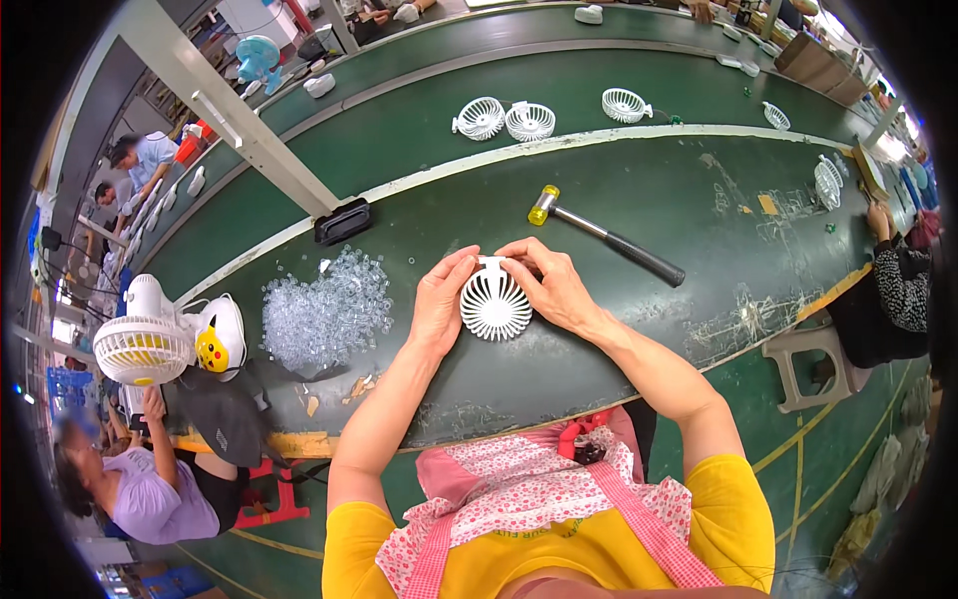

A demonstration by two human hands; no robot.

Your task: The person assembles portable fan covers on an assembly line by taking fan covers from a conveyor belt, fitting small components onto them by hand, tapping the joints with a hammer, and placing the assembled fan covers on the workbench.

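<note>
Between my two hands is a white slatted fan housing, round, with a short neck at its far end. My left hand grips its left side, thumb and fingers meeting near the neck. From the right, my right hand closes on the neck, its fingertips pressed to the plastic. Beyond my right hand lies a mallet with a yellow head and a black grip. To the left of my left hand spreads a pile of small clear plastic pieces.
White fan housings sit on the green conveyor beyond the bench. A black tray lies by the metal post. At the left stand a white desk fan and a person in purple; another person sits at the right.
</note>
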